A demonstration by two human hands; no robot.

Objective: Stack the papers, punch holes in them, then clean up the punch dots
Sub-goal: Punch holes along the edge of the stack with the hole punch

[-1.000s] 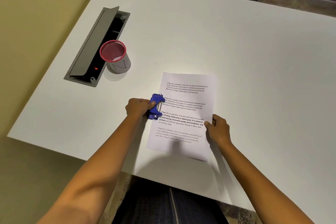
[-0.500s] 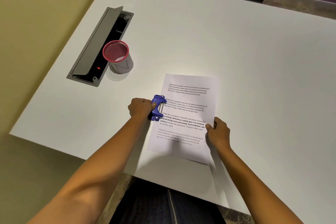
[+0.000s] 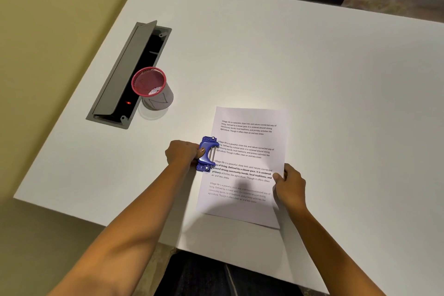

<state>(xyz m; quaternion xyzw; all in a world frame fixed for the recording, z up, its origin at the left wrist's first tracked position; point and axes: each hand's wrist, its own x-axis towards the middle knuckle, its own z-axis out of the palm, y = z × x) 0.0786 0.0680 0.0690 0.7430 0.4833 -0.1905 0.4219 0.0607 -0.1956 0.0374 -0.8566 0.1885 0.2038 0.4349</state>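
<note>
Meanwhile, a person lines up a hole punch on a stack of papers at a white bench.

Gripped in the closed left hand, the blue hole punch sits over the left edge of the papers, about halfway along. Opposite, the right hand pinches the right edge, thumb on top. A red mesh cup stands well apart, beside an open cable hatch.
</note>
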